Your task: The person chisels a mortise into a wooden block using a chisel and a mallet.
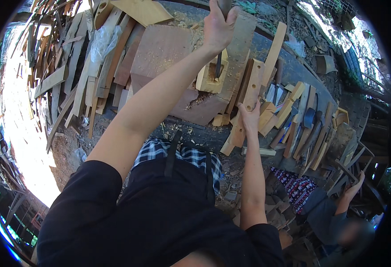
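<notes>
A dark, bluish counter (303, 67) curves across the upper middle of the frame and down to the right, littered with wood. At its centre sits a broad, thick brown slab (160, 48), dusted with shavings and ragged along its lower edge; a pale hollowed block (203, 83) rests on that. Just to its right a long drilled beam (252, 80) lies aslant, and a pale plank (275, 46) slants above it. Over on the right there's quite a jumble: blond offcuts (295, 93), a dark-handled tool (278, 73), something blue (309, 118) I can't quite make out, and, near the far right end, an angular wooden frame (340, 116). Shavings speckle the near edge too, at mid-frame.
</notes>
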`<state>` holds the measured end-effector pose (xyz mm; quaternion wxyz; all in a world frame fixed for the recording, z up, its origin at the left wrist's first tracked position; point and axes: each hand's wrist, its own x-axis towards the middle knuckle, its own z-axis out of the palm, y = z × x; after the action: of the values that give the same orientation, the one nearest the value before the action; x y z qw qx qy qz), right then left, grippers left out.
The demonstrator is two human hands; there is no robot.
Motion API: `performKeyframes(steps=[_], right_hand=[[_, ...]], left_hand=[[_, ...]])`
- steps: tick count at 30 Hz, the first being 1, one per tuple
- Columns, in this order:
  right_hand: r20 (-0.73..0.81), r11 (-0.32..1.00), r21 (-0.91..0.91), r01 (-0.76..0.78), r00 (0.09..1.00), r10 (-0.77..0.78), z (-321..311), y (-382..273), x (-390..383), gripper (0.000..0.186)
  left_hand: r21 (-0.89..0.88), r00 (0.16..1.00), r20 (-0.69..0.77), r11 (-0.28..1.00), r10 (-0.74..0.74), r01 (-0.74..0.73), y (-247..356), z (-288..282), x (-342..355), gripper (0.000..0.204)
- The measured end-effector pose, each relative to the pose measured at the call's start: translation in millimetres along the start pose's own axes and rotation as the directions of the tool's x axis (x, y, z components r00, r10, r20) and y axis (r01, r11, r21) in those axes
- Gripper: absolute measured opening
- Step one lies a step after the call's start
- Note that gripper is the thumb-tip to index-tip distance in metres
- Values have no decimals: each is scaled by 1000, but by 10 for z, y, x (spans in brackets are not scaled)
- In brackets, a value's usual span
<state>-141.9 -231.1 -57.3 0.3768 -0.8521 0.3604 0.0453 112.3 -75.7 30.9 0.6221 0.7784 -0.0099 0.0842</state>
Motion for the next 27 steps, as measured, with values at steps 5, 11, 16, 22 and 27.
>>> performKeyframes(steps=[5, 11, 16, 22, 27], right_hand=[[54, 981, 159, -115, 993, 108, -201, -34, -2, 70], [-16, 988, 155, 11, 1000, -8, -428, -38, -150, 63], [34, 952, 308, 5, 999, -16, -499, -151, -240, 61], [59, 942, 328, -68, 997, 51, -504, -134, -312, 67], [93, 939, 341, -35, 996, 3, -569, -122, -329, 68]], left_hand=[[-201, 949, 189, 936, -253, 290, -62, -23, -172, 49], [-228, 969, 230, 963, -93, 146, 132, -104, -268, 43], [-63, 986, 166, 998, 6, 5, 294, -173, 85, 49], [-67, 992, 118, 997, -37, 45, 202, -110, -72, 48], [-56, 999, 32, 998, 8, -7, 73, 19, -51, 42]])
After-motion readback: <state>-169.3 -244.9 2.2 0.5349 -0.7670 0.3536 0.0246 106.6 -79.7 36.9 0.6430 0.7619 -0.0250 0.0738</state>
